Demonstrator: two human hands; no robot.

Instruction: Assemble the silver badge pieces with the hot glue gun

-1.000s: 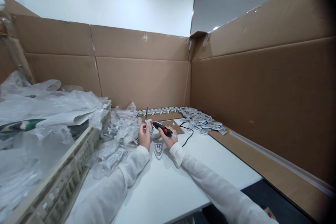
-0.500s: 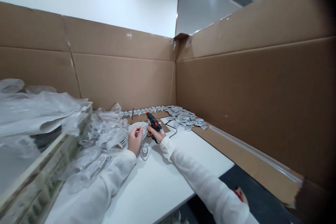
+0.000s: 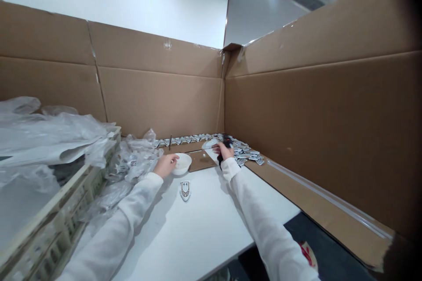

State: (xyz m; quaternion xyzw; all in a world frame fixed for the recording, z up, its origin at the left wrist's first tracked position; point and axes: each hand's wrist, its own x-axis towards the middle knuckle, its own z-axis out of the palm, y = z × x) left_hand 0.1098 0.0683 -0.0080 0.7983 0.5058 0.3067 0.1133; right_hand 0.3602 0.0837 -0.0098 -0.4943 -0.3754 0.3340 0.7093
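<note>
My left hand (image 3: 165,165) is at the left rim of a white bowl (image 3: 184,167), its fingertips pressed together over the inside. What they pinch, if anything, is too small to make out. Farther right, my right hand (image 3: 224,151) is wrapped round a black hot glue gun (image 3: 227,141). The gun is beside a pale round dish (image 3: 208,144) and in front of a heap of pieces. On the white table, nearer me than the bowl, lies a small shield-shaped piece (image 3: 185,190) with a dark printed pattern.
Clear plastic bags (image 3: 135,158) of pieces lie at the left, by a pale crate (image 3: 75,210). A row of pieces (image 3: 184,139) runs along the back, with a heap (image 3: 247,153) at right. A cardboard sheet (image 3: 201,160) lies behind the bowl. Cardboard walls (image 3: 158,101) enclose the table.
My right hand has carried the glue gun right and away from my left hand. My left hand has shifted left to the bowl, which now shows more fully. The view has turned slightly.
</note>
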